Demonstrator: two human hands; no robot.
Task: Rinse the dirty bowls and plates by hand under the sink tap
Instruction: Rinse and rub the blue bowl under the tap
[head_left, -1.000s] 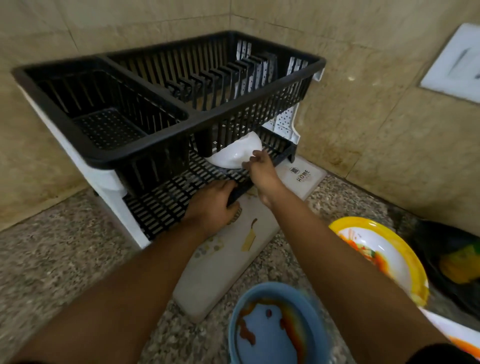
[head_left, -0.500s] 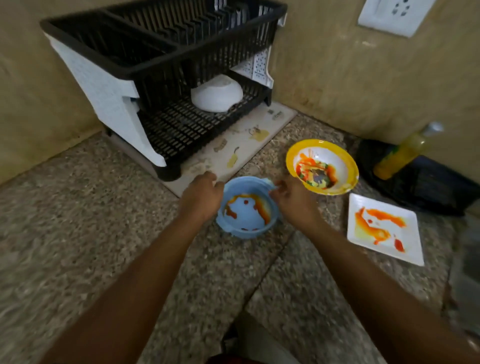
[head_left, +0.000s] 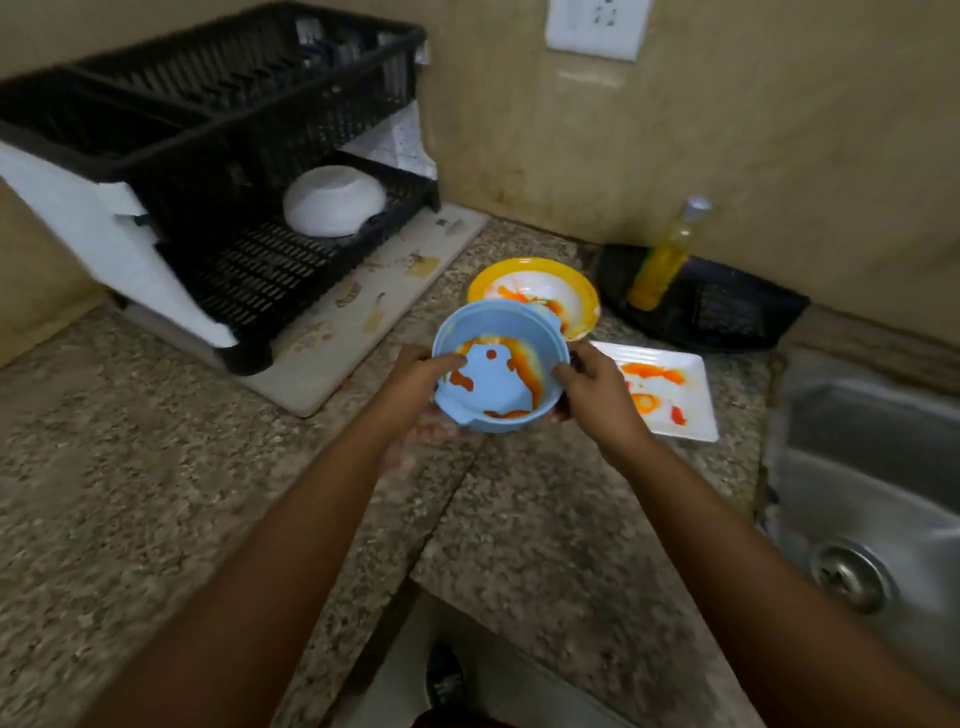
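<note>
Gripping the sauce-smeared light-blue plastic bowl (head_left: 498, 371) in both hands' fingers (head_left: 569, 370), unrinsed; beyond them, yellow-rimmed bowl (head_left: 535, 295) and white square plate (head_left: 665, 387) still dirty.

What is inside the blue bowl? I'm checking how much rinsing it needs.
Orange-red sauce smears ring the inside of the blue bowl, held by the left hand and right hand. No solid food shows. The thumbs over the rim cover small patches of the inner wall.

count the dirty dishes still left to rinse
3: the blue bowl held in both hands over the counter, the yellow-rimmed bowl just behind it, and the white square plate beside the sink. None looks hidden.
</note>
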